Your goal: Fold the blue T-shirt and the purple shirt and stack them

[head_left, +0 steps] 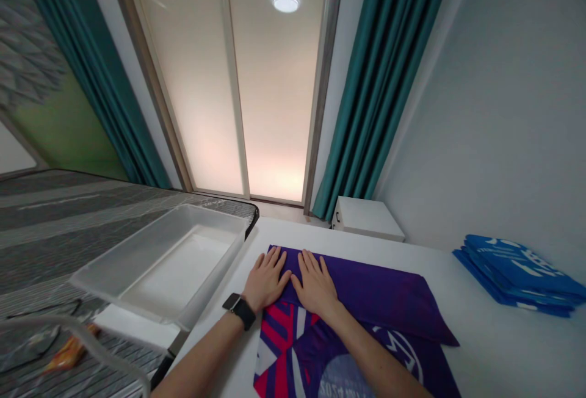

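Observation:
A purple printed cloth point(384, 288) lies on the white table, its far part folded over towards me. Red, white and purple stripes show at its near left, with white lettering and a round emblem nearby. My left hand point(265, 279) rests flat on the far left corner of the cloth, fingers stretched out; a black watch is on that wrist. Beside it, my right hand point(315, 282) presses flat on the folded band, fingers slightly spread. The thumbs nearly meet. My forearms cover part of the print.
A stack of folded blue cloths point(517, 273) with white print sits at the table's right. On the left, an open translucent plastic bin point(210, 264) stands on a grey striped surface. Beyond the white table point(284, 230) are a low white cabinet point(366, 218), teal curtains and sliding doors.

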`<state>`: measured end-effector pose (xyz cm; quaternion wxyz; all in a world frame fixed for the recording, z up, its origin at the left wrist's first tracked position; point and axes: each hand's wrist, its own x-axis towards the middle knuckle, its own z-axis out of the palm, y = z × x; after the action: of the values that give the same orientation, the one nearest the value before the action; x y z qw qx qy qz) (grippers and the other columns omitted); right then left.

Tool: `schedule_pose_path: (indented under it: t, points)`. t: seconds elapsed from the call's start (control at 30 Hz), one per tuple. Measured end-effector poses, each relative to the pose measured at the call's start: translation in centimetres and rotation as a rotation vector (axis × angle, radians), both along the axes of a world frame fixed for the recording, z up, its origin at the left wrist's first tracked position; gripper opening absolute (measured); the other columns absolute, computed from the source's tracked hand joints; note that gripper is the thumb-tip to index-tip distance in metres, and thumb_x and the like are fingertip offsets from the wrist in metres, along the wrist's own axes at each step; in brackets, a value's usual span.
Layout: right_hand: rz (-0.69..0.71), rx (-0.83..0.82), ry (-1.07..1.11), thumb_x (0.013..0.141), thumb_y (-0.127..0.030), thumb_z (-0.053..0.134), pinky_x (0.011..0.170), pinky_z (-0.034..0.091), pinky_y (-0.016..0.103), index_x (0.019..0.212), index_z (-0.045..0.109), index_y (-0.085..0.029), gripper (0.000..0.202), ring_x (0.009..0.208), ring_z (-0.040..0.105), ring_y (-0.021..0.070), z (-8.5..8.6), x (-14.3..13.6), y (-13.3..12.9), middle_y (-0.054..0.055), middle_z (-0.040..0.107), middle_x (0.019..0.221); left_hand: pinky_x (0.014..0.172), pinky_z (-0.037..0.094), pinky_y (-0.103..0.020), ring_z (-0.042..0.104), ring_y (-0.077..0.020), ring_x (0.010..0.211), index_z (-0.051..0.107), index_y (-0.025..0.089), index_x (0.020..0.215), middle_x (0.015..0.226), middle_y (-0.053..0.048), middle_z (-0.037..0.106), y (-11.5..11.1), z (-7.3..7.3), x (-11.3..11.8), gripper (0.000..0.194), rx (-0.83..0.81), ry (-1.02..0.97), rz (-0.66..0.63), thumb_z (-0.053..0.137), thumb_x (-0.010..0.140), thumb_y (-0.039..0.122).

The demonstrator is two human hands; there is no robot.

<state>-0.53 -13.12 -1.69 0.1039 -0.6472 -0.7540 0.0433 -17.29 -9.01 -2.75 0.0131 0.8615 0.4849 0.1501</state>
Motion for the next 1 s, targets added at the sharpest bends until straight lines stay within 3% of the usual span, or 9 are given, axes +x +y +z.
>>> schedule_pose_path:
  t: [0.23,0.43,0.6,0.73,0.83,1.0]
  points:
    - [-0.007,-0.013,0.009,0.097,-0.049,0.025,0.119,0.007,0.045,0.150,0.028,-0.008,0.067,0.147,0.014,0.0216,-0.1,0.2,0.1,0.012,0.021,0.158,0.116,0.026,-0.046,0.032,-0.0249,0.142,0.044,0.020,0.144,0.153,-0.009,0.037,0.1,-0.8,-0.1,0.052,0.038,0.001,0.008,0.039,0.096,0.038]
    - [-0.054,-0.023,0.000,0.097,-0.048,0.026,0.119,0.007,0.045,0.151,0.028,-0.011,0.066,0.147,0.015,0.0224,0.4,3.2,-0.5,0.011,0.021,0.158,0.116,0.023,-0.050,0.035,-0.0267,0.141,0.046,0.019,0.143,0.151,-0.011,0.041,0.3,-0.2,-0.1,0.051,0.040,0.029,0.001,0.039,0.095,0.035]
    - [-0.098,-0.031,-0.028,0.097,-0.046,0.025,0.119,0.006,0.045,0.150,0.028,-0.007,0.066,0.147,0.015,0.0221,0.7,6.0,-1.3,0.011,0.021,0.158,0.118,0.021,-0.044,0.031,-0.0234,0.143,0.044,0.016,0.144,0.153,-0.010,0.038,-0.4,0.7,2.9,0.052,0.111,0.036,-0.113,0.036,0.095,0.032]
    - [-0.111,-0.053,-0.024,0.097,-0.048,0.025,0.119,0.005,0.044,0.151,0.026,-0.008,0.068,0.147,0.014,0.0210,0.2,6.7,-1.4,0.010,0.020,0.158,0.116,0.025,-0.041,0.033,-0.0222,0.142,0.042,0.021,0.145,0.153,-0.006,0.038,-0.5,0.4,5.2,0.052,0.079,0.029,-0.174,0.037,0.095,0.036]
    - [-0.114,-0.026,-0.018,0.097,-0.050,0.024,0.119,0.003,0.043,0.151,0.026,-0.008,0.069,0.147,0.013,0.0204,-0.1,6.8,-1.4,0.010,0.020,0.159,0.116,0.024,-0.044,0.034,-0.0238,0.142,0.042,0.022,0.145,0.152,-0.007,0.039,0.2,-0.2,4.7,0.053,0.056,0.024,-0.110,0.036,0.096,0.040]
    - [-0.111,-0.015,-0.009,0.097,-0.051,0.022,0.119,0.002,0.043,0.151,0.025,-0.008,0.070,0.147,0.012,0.0200,-0.5,7.0,-1.3,0.010,0.019,0.159,0.115,0.024,-0.048,0.032,-0.0264,0.142,0.042,0.016,0.145,0.153,-0.011,0.036,1.8,-0.7,1.6,0.056,0.018,0.065,0.077,0.034,0.097,0.043]
